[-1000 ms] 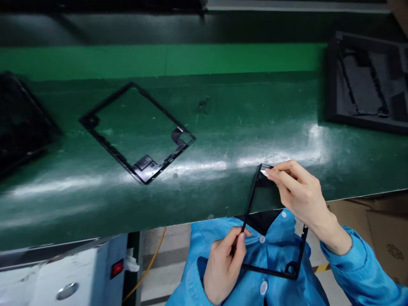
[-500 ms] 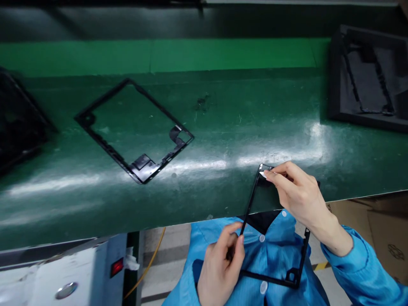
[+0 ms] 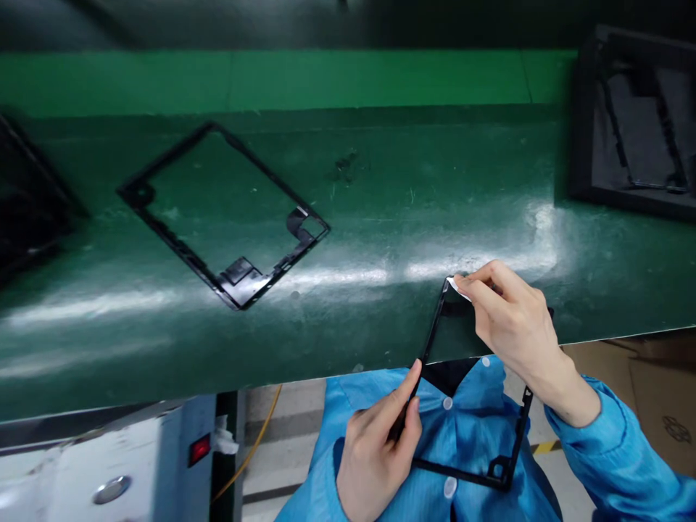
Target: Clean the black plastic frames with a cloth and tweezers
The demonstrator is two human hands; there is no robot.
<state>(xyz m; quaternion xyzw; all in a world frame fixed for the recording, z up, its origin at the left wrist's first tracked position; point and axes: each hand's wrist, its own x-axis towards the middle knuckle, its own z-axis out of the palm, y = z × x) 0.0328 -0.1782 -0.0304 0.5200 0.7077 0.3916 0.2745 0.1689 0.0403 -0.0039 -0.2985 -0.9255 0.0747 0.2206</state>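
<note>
My left hand (image 3: 378, 446) pinches the left side of a thin black rectangular frame (image 3: 462, 475) between thumb and fingers, the index finger stretched along the bar. The frame is tilted over the bench's front edge, its near end above my blue jacket. At its far left corner, the fingertips of my right hand (image 3: 511, 322) are closed on a small white piece (image 3: 457, 288). That piece touches the corner; whether it is a wipe or a label I cannot tell. My right hand hides much of the frame's far and right sides.
A similar black frame (image 3: 247, 291) lies on the green bench (image 3: 380, 239). At the right stands a dark box (image 3: 583, 145) with another frame (image 3: 617, 138) inside. Blurred black parts (image 3: 32, 196) lie at the left edge. Below the bench is a white machine (image 3: 125, 464).
My right hand has shifted slightly up with the white piece, closer to the corner tip. My left index finger has straightened along the frame's side. The whole view has shifted a little.
</note>
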